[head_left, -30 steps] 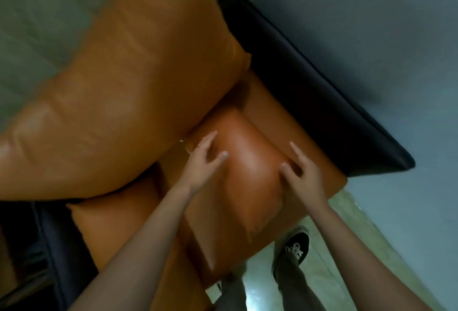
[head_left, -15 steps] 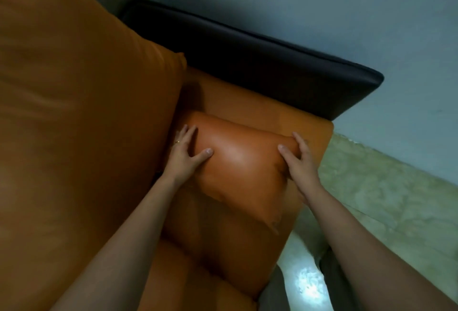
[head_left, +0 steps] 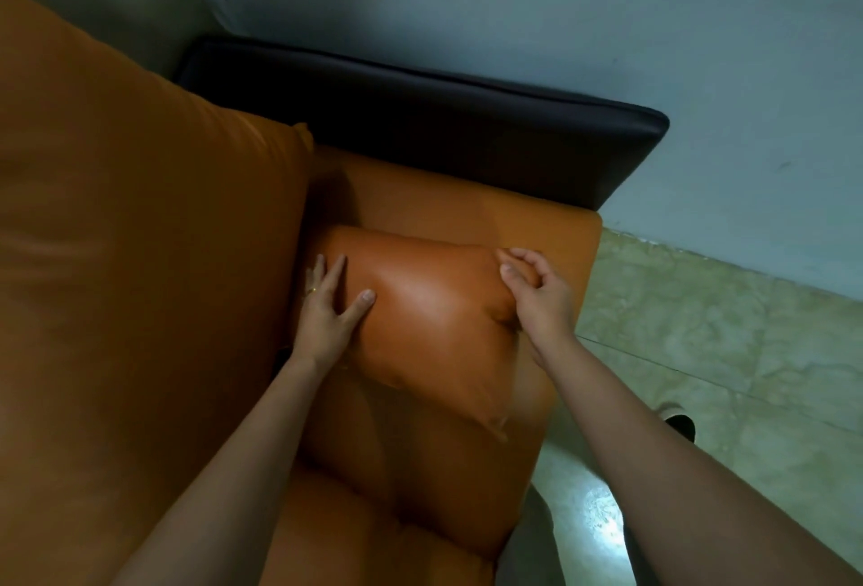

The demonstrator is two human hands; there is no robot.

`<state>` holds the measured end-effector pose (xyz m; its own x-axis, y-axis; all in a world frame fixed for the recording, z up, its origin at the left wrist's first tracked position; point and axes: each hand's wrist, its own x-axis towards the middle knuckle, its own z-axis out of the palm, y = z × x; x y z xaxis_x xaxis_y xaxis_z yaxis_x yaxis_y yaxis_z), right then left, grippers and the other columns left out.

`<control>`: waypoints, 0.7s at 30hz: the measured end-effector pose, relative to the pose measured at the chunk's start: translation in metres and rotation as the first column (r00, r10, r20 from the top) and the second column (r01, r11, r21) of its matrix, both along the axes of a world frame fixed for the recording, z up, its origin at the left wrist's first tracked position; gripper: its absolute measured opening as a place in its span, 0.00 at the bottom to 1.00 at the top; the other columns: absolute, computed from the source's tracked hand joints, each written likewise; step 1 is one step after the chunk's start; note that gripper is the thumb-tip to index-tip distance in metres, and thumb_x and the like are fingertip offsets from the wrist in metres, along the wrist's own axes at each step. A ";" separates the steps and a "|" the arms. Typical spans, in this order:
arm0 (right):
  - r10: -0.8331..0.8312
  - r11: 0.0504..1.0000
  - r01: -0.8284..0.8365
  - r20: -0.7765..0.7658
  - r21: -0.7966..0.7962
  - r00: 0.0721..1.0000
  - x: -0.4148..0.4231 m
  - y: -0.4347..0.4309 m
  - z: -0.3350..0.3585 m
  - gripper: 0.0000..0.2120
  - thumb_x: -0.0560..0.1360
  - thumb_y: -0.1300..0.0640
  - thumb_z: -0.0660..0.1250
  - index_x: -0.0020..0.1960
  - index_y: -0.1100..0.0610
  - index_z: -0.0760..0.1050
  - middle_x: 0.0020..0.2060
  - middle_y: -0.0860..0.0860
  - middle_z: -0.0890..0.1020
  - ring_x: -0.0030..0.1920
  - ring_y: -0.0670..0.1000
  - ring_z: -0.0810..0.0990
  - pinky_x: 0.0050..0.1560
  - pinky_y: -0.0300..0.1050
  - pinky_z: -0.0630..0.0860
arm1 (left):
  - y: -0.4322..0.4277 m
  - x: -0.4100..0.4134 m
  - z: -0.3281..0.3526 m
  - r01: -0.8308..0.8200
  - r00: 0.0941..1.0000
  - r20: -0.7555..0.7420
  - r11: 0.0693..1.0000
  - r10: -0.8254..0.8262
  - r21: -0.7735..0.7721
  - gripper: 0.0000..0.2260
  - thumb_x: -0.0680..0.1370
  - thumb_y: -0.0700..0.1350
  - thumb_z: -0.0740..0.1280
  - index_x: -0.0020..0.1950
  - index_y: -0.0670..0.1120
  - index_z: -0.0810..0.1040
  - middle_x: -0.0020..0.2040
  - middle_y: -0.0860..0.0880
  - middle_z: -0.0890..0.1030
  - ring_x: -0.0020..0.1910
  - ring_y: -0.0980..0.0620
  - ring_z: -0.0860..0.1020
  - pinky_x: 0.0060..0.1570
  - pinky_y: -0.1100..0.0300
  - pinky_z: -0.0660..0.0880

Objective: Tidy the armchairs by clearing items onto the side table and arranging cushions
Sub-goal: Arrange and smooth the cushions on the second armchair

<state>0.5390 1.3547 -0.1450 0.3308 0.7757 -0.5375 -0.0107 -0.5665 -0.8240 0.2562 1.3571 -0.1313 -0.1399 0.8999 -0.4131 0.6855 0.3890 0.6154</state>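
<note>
A small orange leather cushion lies on the orange seat of the armchair, close to the big orange back cushion on the left. My left hand lies flat against the small cushion's left side, fingers straight, thumb on its top. My right hand grips the cushion's right corner, fingers curled round it with the thumb on the leather.
A dark leather armrest runs along the far side of the seat, against a pale wall. Greenish marble floor lies to the right. My shoe shows beside my right forearm.
My right hand has gone from resting against the cushion's right edge to curling round its corner. The left hand stays pressed on the left side. The view has shifted slightly.
</note>
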 end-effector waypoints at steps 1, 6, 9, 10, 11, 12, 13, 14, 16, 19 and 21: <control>-0.003 1.000 0.003 -0.011 0.016 1.000 -0.001 0.000 0.002 0.08 0.77 0.51 0.71 0.54 0.41 0.80 0.47 0.32 0.78 0.48 0.34 0.76 0.46 0.33 0.72 | -0.001 0.000 0.001 0.004 1.000 -0.001 1.000 -0.004 0.006 0.34 0.79 0.57 0.68 0.82 0.55 0.58 0.83 0.50 0.50 0.82 0.48 0.46 0.78 0.44 0.49; -0.023 0.988 0.021 0.009 0.153 1.000 -0.009 0.009 0.026 0.09 0.77 0.54 0.71 0.54 0.41 0.81 0.52 0.36 0.81 0.56 0.33 0.76 0.57 0.36 0.73 | -0.003 -0.001 0.012 -0.003 1.000 0.012 0.999 0.002 0.051 0.31 0.81 0.55 0.66 0.82 0.53 0.59 0.83 0.50 0.53 0.82 0.49 0.49 0.79 0.44 0.52; 0.015 0.963 -0.035 0.074 0.268 0.997 0.002 0.024 0.045 0.10 0.76 0.54 0.72 0.52 0.39 0.81 0.53 0.40 0.81 0.57 0.40 0.78 0.60 0.39 0.74 | 0.001 0.003 0.020 -0.002 0.999 0.052 0.997 -0.002 0.076 0.31 0.80 0.52 0.67 0.81 0.52 0.60 0.82 0.50 0.55 0.81 0.50 0.52 0.79 0.45 0.55; 0.019 0.953 -0.046 0.093 0.298 0.996 0.012 0.028 0.050 0.10 0.75 0.54 0.72 0.52 0.40 0.81 0.52 0.40 0.82 0.56 0.39 0.78 0.59 0.38 0.75 | 0.004 0.006 0.021 0.017 0.998 0.058 0.997 -0.022 0.077 0.31 0.80 0.53 0.67 0.81 0.52 0.60 0.82 0.50 0.55 0.81 0.50 0.53 0.79 0.46 0.55; 0.016 0.948 -0.048 0.105 0.314 0.994 0.025 0.029 0.054 0.10 0.75 0.55 0.72 0.53 0.41 0.82 0.52 0.40 0.82 0.55 0.38 0.79 0.59 0.38 0.75 | 0.008 0.009 0.022 0.041 0.997 0.061 0.997 -0.045 0.073 0.32 0.79 0.55 0.68 0.81 0.53 0.60 0.82 0.51 0.55 0.81 0.51 0.53 0.78 0.49 0.54; 0.007 0.949 -0.041 0.109 0.311 0.994 0.042 0.029 0.054 0.11 0.75 0.55 0.73 0.53 0.41 0.83 0.52 0.40 0.83 0.55 0.38 0.79 0.60 0.40 0.76 | 0.012 0.013 0.021 0.059 0.996 0.062 0.996 -0.063 0.065 0.33 0.79 0.57 0.67 0.81 0.54 0.59 0.82 0.51 0.55 0.81 0.51 0.53 0.77 0.51 0.54; -0.007 0.956 -0.024 0.105 0.293 0.994 0.061 0.027 0.053 0.11 0.74 0.55 0.73 0.54 0.41 0.83 0.53 0.39 0.83 0.55 0.38 0.79 0.60 0.42 0.76 | 0.017 0.017 0.019 0.067 0.995 0.065 0.996 -0.070 0.057 0.34 0.78 0.59 0.67 0.81 0.55 0.59 0.82 0.51 0.55 0.81 0.51 0.53 0.76 0.54 0.54; -0.032 0.965 0.006 0.093 0.264 0.995 0.081 0.024 0.051 0.12 0.74 0.55 0.73 0.54 0.41 0.83 0.52 0.36 0.83 0.54 0.38 0.80 0.61 0.45 0.77 | 0.022 0.021 0.015 0.067 0.995 0.068 0.997 -0.070 0.046 0.35 0.78 0.59 0.67 0.81 0.54 0.58 0.82 0.50 0.55 0.80 0.51 0.54 0.74 0.55 0.55; -0.100 0.979 0.088 0.057 0.186 0.993 0.121 0.017 0.043 0.13 0.74 0.54 0.74 0.55 0.39 0.83 0.51 0.29 0.81 0.53 0.35 0.79 0.61 0.49 0.78 | 0.033 0.029 0.003 0.067 0.995 0.070 0.998 -0.067 0.000 0.36 0.78 0.60 0.67 0.82 0.52 0.57 0.82 0.48 0.55 0.80 0.49 0.55 0.75 0.54 0.56; -0.126 0.987 0.121 0.033 0.110 0.992 0.157 0.005 0.021 0.15 0.76 0.53 0.72 0.60 0.39 0.81 0.51 0.25 0.78 0.56 0.33 0.75 0.67 0.52 0.75 | 0.049 0.039 -0.019 0.060 0.997 0.054 0.995 -0.056 -0.078 0.40 0.77 0.61 0.68 0.83 0.52 0.53 0.82 0.46 0.54 0.80 0.45 0.55 0.77 0.47 0.57; -0.114 0.991 0.113 0.016 0.077 0.993 0.166 -0.002 0.006 0.16 0.78 0.50 0.70 0.64 0.39 0.78 0.57 0.29 0.76 0.61 0.38 0.74 0.68 0.54 0.74 | 0.062 0.042 -0.030 0.043 0.998 0.057 0.996 -0.038 -0.080 0.41 0.76 0.63 0.69 0.83 0.53 0.53 0.82 0.46 0.56 0.79 0.45 0.58 0.77 0.46 0.59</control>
